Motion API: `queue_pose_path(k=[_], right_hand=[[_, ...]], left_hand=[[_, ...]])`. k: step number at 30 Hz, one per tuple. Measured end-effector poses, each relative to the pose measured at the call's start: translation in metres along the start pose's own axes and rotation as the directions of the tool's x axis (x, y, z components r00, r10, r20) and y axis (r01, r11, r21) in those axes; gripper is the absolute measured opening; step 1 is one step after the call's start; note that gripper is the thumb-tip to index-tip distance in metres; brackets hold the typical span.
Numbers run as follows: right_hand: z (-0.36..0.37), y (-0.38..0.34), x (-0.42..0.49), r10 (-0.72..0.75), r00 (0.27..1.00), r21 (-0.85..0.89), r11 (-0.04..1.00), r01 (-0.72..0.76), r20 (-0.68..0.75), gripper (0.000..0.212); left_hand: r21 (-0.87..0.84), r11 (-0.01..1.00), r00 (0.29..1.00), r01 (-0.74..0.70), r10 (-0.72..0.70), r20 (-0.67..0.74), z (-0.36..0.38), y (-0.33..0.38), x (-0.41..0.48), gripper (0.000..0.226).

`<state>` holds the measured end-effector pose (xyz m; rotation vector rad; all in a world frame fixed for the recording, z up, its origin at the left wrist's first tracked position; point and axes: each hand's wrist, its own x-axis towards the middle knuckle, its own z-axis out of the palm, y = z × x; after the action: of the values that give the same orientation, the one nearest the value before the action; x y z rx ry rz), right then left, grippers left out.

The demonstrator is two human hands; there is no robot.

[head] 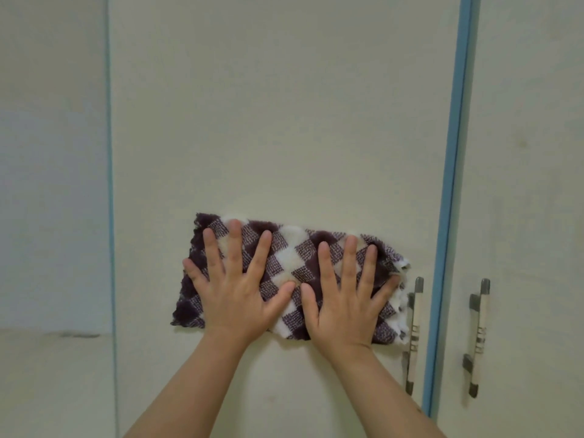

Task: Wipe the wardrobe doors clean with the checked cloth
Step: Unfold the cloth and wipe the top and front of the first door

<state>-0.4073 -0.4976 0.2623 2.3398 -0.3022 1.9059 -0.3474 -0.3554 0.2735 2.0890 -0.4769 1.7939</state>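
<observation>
Cream-coloured wardrobe doors fill nearly the whole view, seen close up and square on. The middle door (284,121) is the one being worked on; a blue strip (450,184) runs down its right edge, and past that a second door (534,153) begins. Another thin blue line marks the middle door's left edge, with a paler panel (53,184) beyond it.

The checked cloth (289,267) — dark purple and white squares, fleecy — lies spread flat against the middle door, a little below its centre and slightly tilted, its right end just short of a door handle (414,333). Both hands press it to the door. The left hand (235,290) covers the cloth's left half, fingers (234,248) splayed wide and flat, gripping nothing. The right hand (343,301) covers the right half in the same way, fingers spread, palm down on the fabric, its little finger reaching the frayed right edge. The two thumbs nearly meet at the middle of the cloth.

A matching handle (478,336) sits on the right door; both are pale bars with grey ends and upright. Each carries a small dark band of marks partway down (too blurred to read as writing or pattern). No brand or label can be made out anywhere. Both forearms are cut off by the bottom edge, and the doors' tops and bottoms lie outside the view.
</observation>
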Motion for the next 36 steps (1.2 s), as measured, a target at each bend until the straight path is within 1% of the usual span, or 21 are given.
queue_pose_path(k=[4,11,18,24,31,36], right_hand=[[0.005,0.003,-0.021,-0.043,0.999,-0.012,0.999,0.043,0.003,0.062],[0.01,0.011,-0.062,-0.12,0.992,-0.043,0.992,0.122,0.029,0.062],[0.014,0.016,-0.098,-0.135,0.99,-0.049,0.989,0.138,0.051,0.061],[0.015,0.021,-0.117,-0.153,0.984,-0.048,0.986,0.158,0.095,0.062],[0.016,0.026,-0.148,-0.149,0.972,-0.05,0.986,0.16,0.179,0.061],[0.012,0.027,-0.15,-0.142,0.969,-0.052,0.987,0.155,0.202,0.06]], left_hand=[[0.025,1.0,1.0,-0.017,0.018,-0.013,0.003,-0.004,-0.021,0.079],[-0.002,1.0,0.999,-0.031,0.031,0.031,0.007,-0.006,-0.069,0.077],[-0.004,0.998,0.997,-0.065,0.065,0.043,0.01,-0.006,-0.099,0.079],[0.005,0.998,0.996,-0.057,0.056,0.066,0.012,-0.004,-0.126,0.079],[0.03,0.999,0.993,-0.045,0.042,0.107,0.015,-0.003,-0.159,0.08],[0.038,0.999,0.991,-0.026,0.021,0.129,0.012,-0.002,-0.162,0.08]])
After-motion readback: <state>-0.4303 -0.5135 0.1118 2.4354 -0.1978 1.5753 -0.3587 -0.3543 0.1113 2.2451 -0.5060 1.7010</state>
